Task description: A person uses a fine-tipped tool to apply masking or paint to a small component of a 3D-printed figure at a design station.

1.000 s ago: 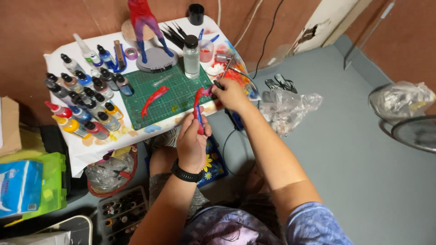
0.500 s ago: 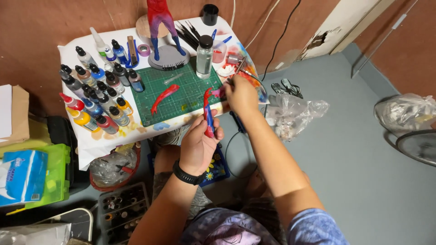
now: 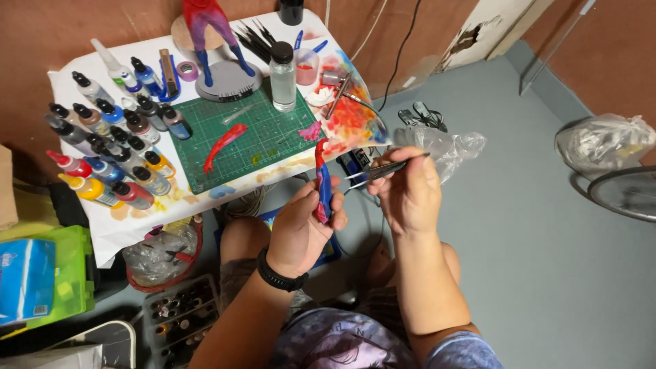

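My left hand (image 3: 301,229) grips a small red and blue figure part (image 3: 322,183), held upright in front of the low table. Close beside it, my right hand (image 3: 408,193) pinches metal tweezers (image 3: 380,171) whose tips point left toward the part. On the green cutting mat (image 3: 263,133) lies another red figure part (image 3: 223,145). Behind the mat, a red and blue figure's legs stand on a round grey base (image 3: 229,80), next to a clear bottle with a black cap (image 3: 282,70).
Several paint bottles (image 3: 109,150) crowd the table's left side. A paint-stained white sheet (image 3: 348,116) covers the tabletop. Brushes (image 3: 254,37) and a cup (image 3: 307,65) stand at the back. A green box (image 3: 72,280), a bottle tray (image 3: 178,318) and plastic bags (image 3: 598,140) lie on the grey floor.
My right hand has drawn back from the table's right edge and now holds tweezers near the part. My left hand has lowered the part toward my lap. The view has shifted.
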